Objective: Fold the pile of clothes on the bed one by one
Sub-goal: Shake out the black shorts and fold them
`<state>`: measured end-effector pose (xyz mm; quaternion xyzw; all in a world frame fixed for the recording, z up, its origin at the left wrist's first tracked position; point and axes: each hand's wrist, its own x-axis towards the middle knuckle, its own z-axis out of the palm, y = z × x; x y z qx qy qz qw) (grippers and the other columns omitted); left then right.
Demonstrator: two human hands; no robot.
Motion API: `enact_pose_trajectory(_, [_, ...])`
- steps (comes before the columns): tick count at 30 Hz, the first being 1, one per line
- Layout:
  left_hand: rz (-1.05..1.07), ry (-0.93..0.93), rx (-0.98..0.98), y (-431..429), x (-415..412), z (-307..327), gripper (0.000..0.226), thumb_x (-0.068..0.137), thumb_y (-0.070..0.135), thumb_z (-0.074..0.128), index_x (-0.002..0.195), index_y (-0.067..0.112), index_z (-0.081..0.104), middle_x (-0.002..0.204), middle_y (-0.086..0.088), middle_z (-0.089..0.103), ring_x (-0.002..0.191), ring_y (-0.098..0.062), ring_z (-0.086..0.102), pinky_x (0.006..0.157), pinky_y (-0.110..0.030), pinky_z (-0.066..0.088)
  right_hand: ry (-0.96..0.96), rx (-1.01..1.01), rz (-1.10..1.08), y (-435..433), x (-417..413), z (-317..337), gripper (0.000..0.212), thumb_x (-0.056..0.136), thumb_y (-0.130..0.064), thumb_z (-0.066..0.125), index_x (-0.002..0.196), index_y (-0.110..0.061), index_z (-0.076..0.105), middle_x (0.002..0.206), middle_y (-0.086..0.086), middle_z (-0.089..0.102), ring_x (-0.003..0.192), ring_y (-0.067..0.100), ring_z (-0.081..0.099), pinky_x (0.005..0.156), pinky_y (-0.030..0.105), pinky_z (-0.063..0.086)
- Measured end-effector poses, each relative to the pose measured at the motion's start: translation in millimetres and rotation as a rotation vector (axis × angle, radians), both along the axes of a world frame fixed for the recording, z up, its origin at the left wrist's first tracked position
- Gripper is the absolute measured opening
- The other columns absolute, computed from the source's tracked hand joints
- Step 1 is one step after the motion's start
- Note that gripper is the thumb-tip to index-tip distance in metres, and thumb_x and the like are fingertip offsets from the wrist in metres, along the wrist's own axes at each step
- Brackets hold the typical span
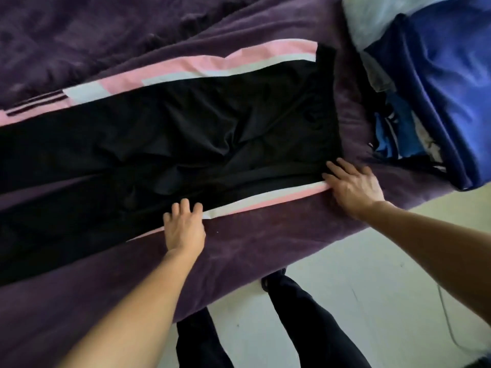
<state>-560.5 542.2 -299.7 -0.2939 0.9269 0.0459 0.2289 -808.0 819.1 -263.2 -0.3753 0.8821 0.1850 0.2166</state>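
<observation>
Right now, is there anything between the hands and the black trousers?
Nothing visible. The left hand and the right hand both touch the trousers at the near striped edge. The blue pile lies apart, to the right.

Black trousers, pink-white side stripes; purple bedcover.

Bed runs from 8 to 2 o'clock; we note a dark purple plush blanket over it. Pale off-white floor at 4 to 6 o'clock. A thin grey cable trails across the floor at 4 o'clock. Light is soft and even.
</observation>
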Motion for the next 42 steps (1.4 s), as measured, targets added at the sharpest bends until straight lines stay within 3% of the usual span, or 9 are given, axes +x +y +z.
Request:
enact_pose_trajectory(2, [0.049,0.069,-0.005,-1.4,1.6,2.1,0.021,0.089,0.017,0.057,0.109,0.015,0.064,0.108,-0.009,0.054,0.104,-0.031,0.048,0.083,-0.044,0.037,0.004,-0.184,-0.044,12.6,-8.0,0.4,0.036,0.093,-0.017,0.052,0.128,-0.018,0.061,0.147,0.003,0.047,0.138,0.023,0.041,0.099,0.044,0.032])
enact_pose_trajectory(5, [0.002,0.062,0.075,9.4,12.8,21.4,0.018,0.093,0.018,0.051,0.107,0.015,0.062,0.110,-0.006,0.057,0.106,-0.029,0.050,0.085,-0.043,0.037,0.011,-0.352,-0.026,34.0,-18.3,16.5,0.026,0.083,-0.008,0.063,0.107,-0.010,0.073,0.124,0.010,0.066,0.118,0.030,0.061,0.092,0.047,0.040])
enact_pose_trajectory(9, [0.017,-0.073,0.155,32.6,33.3,55.3,0.028,0.087,0.006,0.044,0.109,0.021,0.054,0.111,0.002,0.060,0.110,-0.022,0.054,0.089,-0.036,0.036,-0.158,-0.072,0.013,46.0,-31.5,50.1,0.031,0.091,-0.023,0.056,0.120,-0.030,0.067,0.134,-0.006,0.059,0.123,0.017,0.056,0.102,0.034,0.039])
enact_pose_trajectory(13, [0.057,-0.051,0.162,9.3,32.9,76.6,0.029,0.083,0.002,0.045,0.102,0.021,0.052,0.104,0.004,0.063,0.106,-0.020,0.057,0.085,-0.033,0.036,-0.218,0.097,-0.008,30.8,-54.1,73.1,0.029,0.096,-0.039,0.042,0.118,-0.045,0.060,0.122,-0.009,0.065,0.112,0.017,0.061,0.090,0.030,0.047])
enact_pose_trajectory(22, [0.327,0.305,0.146,-154.3,-79.9,111.9,0.016,0.087,0.006,0.053,0.097,0.012,0.063,0.096,-0.020,0.067,0.090,-0.039,0.062,0.072,-0.041,0.047,-0.180,-0.251,-0.254,-92.1,-157.5,100.4,0.023,0.094,-0.033,0.055,0.109,-0.020,0.066,0.111,0.016,0.066,0.102,0.037,0.061,0.079,0.040,0.047])
enact_pose_trajectory(32, [0.369,0.440,0.031,-247.8,-197.9,70.4,0.027,0.092,0.018,0.054,0.117,0.012,0.058,0.122,-0.020,0.055,0.114,-0.040,0.049,0.093,-0.048,0.040,0.120,-0.246,-0.319,-169.3,-209.2,58.1,0.033,0.095,-0.037,0.050,0.118,-0.014,0.055,0.118,0.022,0.058,0.108,0.042,0.055,0.082,0.045,0.043])
enact_pose_trajectory(36, [0.373,0.441,0.028,-230.8,-165.2,69.0,0.031,0.090,0.017,0.058,0.120,0.010,0.056,0.123,-0.019,0.048,0.115,-0.039,0.045,0.092,-0.049,0.038,0.198,-0.347,-0.176,-181.3,-174.7,58.4,0.041,0.089,-0.026,0.059,0.126,-0.010,0.052,0.123,0.022,0.052,0.113,0.042,0.046,0.085,0.051,0.041])
enact_pose_trajectory(39, [0.443,0.447,0.041,-197.9,-97.7,78.7,0.029,0.086,0.014,0.063,0.114,0.008,0.060,0.116,-0.018,0.053,0.109,-0.039,0.049,0.087,-0.048,0.040,0.085,-0.413,-0.111,-196.6,-123.0,61.2,0.050,0.085,-0.023,0.064,0.132,-0.014,0.053,0.127,0.016,0.054,0.116,0.039,0.047,0.084,0.049,0.043])
enact_pose_trajectory(42, [0.574,0.314,0.062,-169.8,-13.2,92.1,0.031,0.086,0.014,0.064,0.116,0.010,0.061,0.115,-0.015,0.055,0.110,-0.035,0.051,0.087,-0.046,0.042,-0.100,-0.402,-0.050,-222.8,-59.4,60.2,0.045,0.088,-0.027,0.060,0.132,-0.019,0.054,0.127,0.008,0.056,0.118,0.032,0.048,0.086,0.043,0.047])
